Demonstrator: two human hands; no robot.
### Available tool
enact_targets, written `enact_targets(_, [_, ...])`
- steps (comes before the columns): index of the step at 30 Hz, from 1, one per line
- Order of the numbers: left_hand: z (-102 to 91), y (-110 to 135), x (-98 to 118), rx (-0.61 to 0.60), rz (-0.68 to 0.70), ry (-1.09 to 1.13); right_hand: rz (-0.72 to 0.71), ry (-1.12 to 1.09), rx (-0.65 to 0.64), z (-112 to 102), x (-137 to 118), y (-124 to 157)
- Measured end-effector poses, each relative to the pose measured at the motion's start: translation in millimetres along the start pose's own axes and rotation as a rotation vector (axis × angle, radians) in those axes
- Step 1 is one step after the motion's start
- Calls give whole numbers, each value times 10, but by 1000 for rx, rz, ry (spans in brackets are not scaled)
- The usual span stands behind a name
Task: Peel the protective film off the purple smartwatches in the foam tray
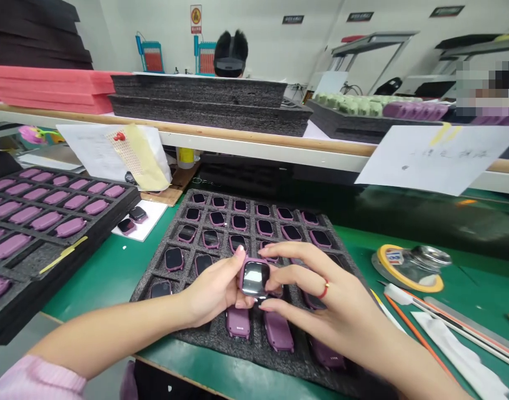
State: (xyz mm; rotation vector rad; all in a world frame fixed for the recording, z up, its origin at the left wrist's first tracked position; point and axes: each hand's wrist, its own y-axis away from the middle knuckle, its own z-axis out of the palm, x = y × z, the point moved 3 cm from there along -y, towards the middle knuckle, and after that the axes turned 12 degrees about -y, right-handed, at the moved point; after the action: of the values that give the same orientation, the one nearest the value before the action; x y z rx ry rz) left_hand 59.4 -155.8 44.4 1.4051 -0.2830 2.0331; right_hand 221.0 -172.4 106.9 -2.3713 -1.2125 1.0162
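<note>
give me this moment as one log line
left hand: holds watch | right hand: touches watch | watch: faces camera | below: foam tray with other watches

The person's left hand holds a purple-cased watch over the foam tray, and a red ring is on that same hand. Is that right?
Not quite: the head view shows the red ring on the right hand. The left hand does hold the purple-cased watch over the foam tray.
</note>
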Motion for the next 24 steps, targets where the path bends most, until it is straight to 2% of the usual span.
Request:
enact_targets(2, [-4,8,12,-5,-36,-67,43,20,81,-171,7,44])
enact_targets(4, [-22,20,23,20,-74,-185,130,60,291,-433,59,128])
enact_targets(6, [-48,27,22,40,-100,-336,311,179,495,-709,186,275])
enact_targets(7, [-56,27,13,29,-108,-396,428,265,553,-830,276,371])
enact_targets(9, [-57,22,-18,-22,-118,-462,709,436,462,-993,499,587])
enact_targets(11, [-44,16,-52,-75,-129,-489,921,523,271,-1071,716,832])
enact_targets(14, [-31,12,-78,-100,-149,-572,1117,579,92,-1083,926,1193])
enact_targets(17, [-38,16,-77,-99,-165,-755,1252,570,-16,-991,1029,1478])
enact_targets(20, [-47,24,-87,-122,-193,-914,1327,517,-53,-875,1098,1664])
enact_targets(22, [-50,25,-104,-126,-210,-976,1324,474,-19,-840,1127,1735])
enact_targets(24, [-48,18,-120,-131,-216,-1027,1285,437,77,-876,1130,1770])
